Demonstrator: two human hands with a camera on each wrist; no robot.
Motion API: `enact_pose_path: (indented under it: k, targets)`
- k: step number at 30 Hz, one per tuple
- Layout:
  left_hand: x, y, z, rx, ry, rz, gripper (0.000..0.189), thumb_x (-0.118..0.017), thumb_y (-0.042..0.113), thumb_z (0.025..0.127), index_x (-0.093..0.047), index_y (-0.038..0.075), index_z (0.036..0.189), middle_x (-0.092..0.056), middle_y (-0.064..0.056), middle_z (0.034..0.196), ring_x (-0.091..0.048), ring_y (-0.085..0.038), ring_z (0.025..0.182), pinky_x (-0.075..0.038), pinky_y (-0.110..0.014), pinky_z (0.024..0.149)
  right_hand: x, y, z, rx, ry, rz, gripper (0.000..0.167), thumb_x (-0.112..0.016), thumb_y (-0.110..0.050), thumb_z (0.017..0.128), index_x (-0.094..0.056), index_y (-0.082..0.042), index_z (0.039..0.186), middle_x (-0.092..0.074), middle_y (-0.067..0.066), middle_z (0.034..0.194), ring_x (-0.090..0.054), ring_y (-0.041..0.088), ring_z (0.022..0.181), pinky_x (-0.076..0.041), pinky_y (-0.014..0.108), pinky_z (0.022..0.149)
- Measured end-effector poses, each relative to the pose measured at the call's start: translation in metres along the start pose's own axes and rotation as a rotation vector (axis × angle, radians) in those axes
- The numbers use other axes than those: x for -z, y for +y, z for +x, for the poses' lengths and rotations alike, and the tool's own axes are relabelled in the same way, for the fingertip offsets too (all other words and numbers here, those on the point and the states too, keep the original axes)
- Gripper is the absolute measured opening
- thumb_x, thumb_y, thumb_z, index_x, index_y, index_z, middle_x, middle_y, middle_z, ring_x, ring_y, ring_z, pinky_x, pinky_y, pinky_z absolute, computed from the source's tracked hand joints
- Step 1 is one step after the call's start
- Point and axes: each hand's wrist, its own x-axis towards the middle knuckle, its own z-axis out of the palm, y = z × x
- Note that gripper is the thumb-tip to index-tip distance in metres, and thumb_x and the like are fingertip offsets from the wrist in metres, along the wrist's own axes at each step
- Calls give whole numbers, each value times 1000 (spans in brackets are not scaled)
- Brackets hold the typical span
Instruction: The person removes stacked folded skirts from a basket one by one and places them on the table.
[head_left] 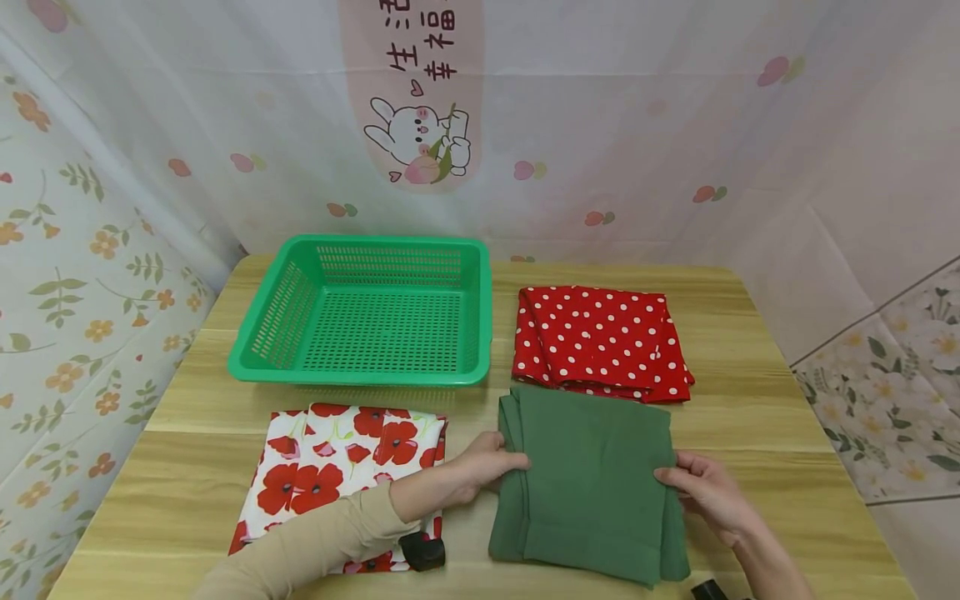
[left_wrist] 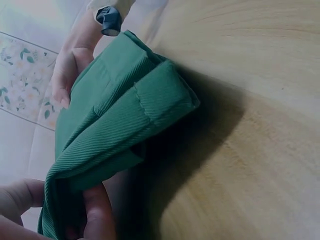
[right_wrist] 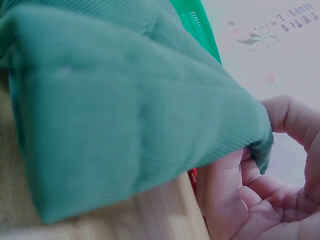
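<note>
Both hands hold a folded green cloth (head_left: 592, 483) by its opposite side edges. My left hand (head_left: 480, 467) pinches the left edge, thumb on top and fingers beneath. On the right edge, my right hand (head_left: 705, 492) pinches it the same way. In the left wrist view the cloth (left_wrist: 110, 110) is raised off the table and casts a shadow. The right wrist view shows its layered end (right_wrist: 100, 115) sagging from the right thumb and fingers (right_wrist: 225, 185). Behind it lies a folded red cloth with white dots (head_left: 600, 333); the green cloth's far edge meets or overlaps its near edge.
A green plastic basket (head_left: 476, 333) with nothing in it stands at the back left of the wooden table (head_left: 787, 500). A folded white cloth with red poppies (head_left: 322, 467) lies at the front left, partly under my left forearm. Patterned curtains (head_left: 637, 125) hang around the table.
</note>
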Motion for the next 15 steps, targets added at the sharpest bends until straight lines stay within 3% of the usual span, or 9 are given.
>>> enact_pose_path:
  k: [7, 15]
  targets:
    - [-1, -4, 4, -8, 40, -1, 31, -63, 10, 82, -58, -2, 111, -65, -6, 89, -65, -15, 76, -53, -30, 71, 0, 4, 3, -9, 19, -28, 17, -50, -6, 94, -62, -12, 106, -69, -5, 89, -66, 11, 76, -55, 29, 65]
    - [1, -7, 5, -7, 69, 7, 24, -66, 8, 82, -59, -2, 103, -68, -7, 82, -68, -18, 71, -55, -30, 65, -5, 4, 7, -67, 143, -184, 29, -56, -7, 91, -55, 14, 110, -67, -3, 80, -65, 10, 68, -55, 29, 59]
